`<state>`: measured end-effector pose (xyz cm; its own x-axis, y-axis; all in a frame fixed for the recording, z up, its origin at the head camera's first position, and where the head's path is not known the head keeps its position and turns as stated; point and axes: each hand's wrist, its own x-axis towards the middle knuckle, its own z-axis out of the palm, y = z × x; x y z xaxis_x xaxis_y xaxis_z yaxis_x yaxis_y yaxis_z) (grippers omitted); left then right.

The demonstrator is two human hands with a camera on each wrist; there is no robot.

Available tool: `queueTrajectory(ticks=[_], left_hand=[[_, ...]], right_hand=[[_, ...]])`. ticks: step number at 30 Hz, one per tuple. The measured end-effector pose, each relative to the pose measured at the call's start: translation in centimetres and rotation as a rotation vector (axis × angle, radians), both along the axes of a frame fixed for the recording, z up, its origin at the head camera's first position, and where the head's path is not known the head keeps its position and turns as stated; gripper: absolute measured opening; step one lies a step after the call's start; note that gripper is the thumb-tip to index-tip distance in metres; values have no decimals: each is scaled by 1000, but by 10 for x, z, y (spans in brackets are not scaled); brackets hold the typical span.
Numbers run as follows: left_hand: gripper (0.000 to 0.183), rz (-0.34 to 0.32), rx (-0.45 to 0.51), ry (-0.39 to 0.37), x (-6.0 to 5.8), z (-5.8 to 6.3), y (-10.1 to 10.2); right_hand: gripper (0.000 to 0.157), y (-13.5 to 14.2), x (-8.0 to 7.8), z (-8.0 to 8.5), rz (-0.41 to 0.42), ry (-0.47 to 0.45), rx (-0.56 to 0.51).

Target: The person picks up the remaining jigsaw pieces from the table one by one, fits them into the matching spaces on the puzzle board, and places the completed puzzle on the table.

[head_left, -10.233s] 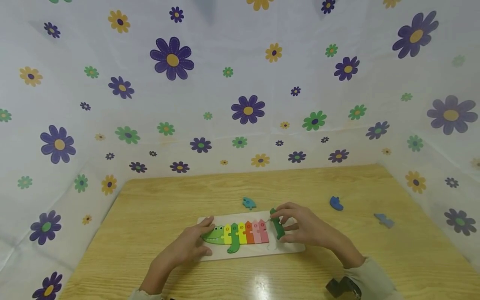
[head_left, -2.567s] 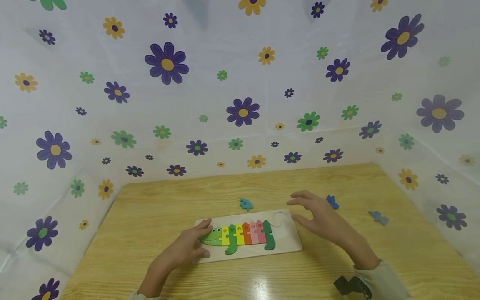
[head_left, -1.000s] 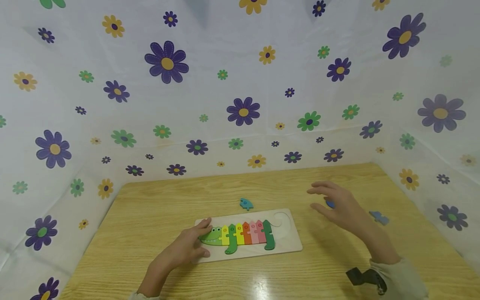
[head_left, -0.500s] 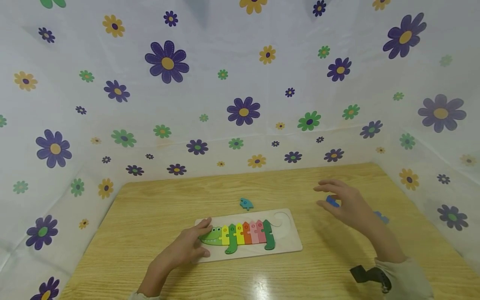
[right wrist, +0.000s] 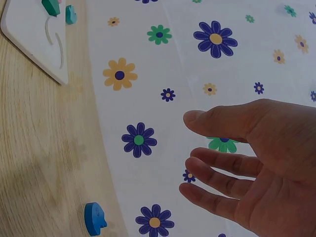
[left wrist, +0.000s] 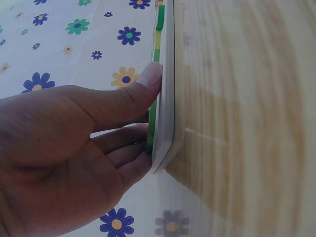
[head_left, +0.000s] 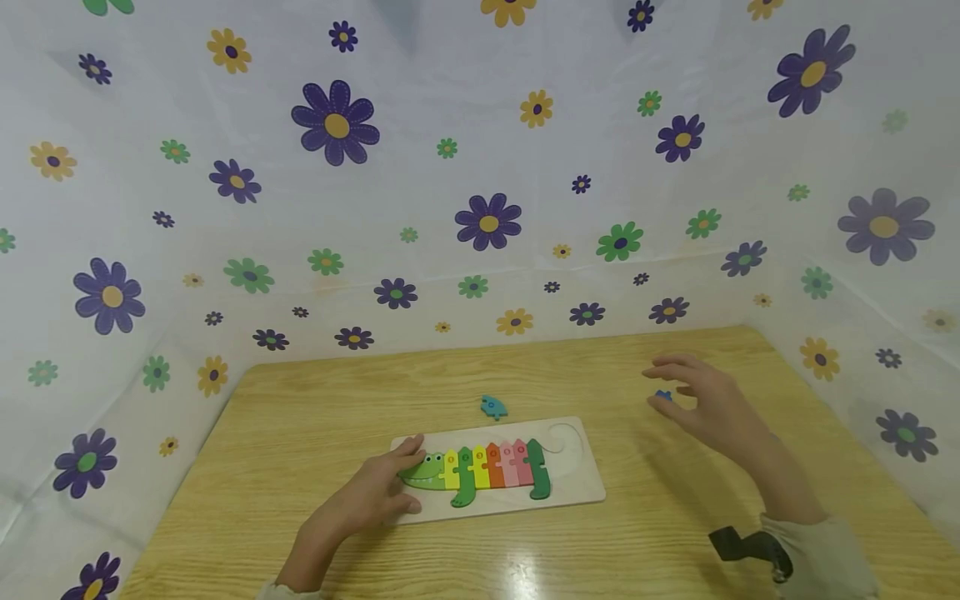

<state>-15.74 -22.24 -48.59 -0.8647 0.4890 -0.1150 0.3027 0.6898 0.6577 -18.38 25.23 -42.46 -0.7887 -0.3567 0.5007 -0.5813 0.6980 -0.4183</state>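
My left hand (head_left: 367, 497) rests on the left end of a pale wooden puzzle board (head_left: 581, 485), fingers over the green crocodile head (head_left: 426, 478). In the left wrist view its thumb (left wrist: 148, 76) presses on the board's face near the edge. Coloured, numbered body pieces sit side by side from the head to a dark green leg piece (head_left: 538, 471); right of that, the curled tail outline is bare. Out to the right, my right hand (head_left: 708, 408) hovers with relaxed, spread fingers and holds nothing. A blue puzzle piece (right wrist: 94, 219) lies on the table below it, partly hidden in the head view.
Behind the board lies a loose teal piece (head_left: 493, 407) on the wooden table (head_left: 360, 392). A flower-patterned white cloth (head_left: 420, 192) rises at the back and both sides. A dark strap (head_left: 742, 546) is by the right sleeve.
The dark green leg piece, earlier in my right hand, now sits in the board. That hand has moved right, over the blue piece, and its forearm now hides the grey-blue piece. My left hand stays put.
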Motion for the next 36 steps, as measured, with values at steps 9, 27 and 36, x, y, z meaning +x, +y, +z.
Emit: queueTrajectory(ticks=[9, 27, 36], left_hand=[[68, 0, -4, 0, 0, 0, 0], [69, 6, -3, -3, 1, 2, 0], [69, 12, -2, -10, 0, 1, 0]], right_hand=[[37, 9, 1, 2, -48, -14, 15], [36, 28, 3, 6, -90, -12, 7], [37, 43, 2, 0, -87, -100, 57]])
